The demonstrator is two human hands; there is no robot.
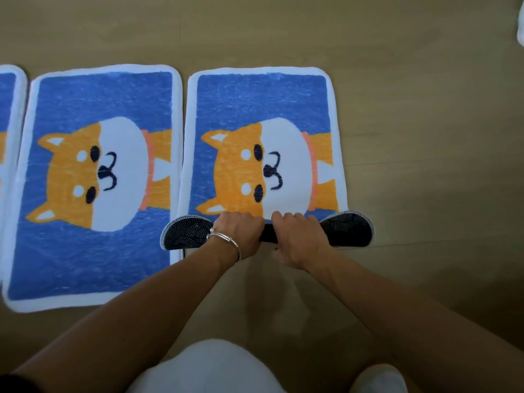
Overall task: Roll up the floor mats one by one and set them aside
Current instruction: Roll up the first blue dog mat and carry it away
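The right floor mat (263, 109), blue with an orange and white dog and a white border, lies on the wooden floor. Its near end is rolled over, showing the dark dotted backing (348, 229). My left hand (239, 234), with a silver bracelet at the wrist, grips the roll left of its middle. Beside it, my right hand (297, 239) grips the roll too. A second matching mat (96, 180) lies flat to the left, and the edge of a third mat (8, 109) shows at the far left.
Bare wooden floor (425, 137) stretches to the right and beyond the mats. My white-clad knee (215, 367) and a white shoe (380, 378) are at the bottom. A white object (521, 26) sits at the top right edge.
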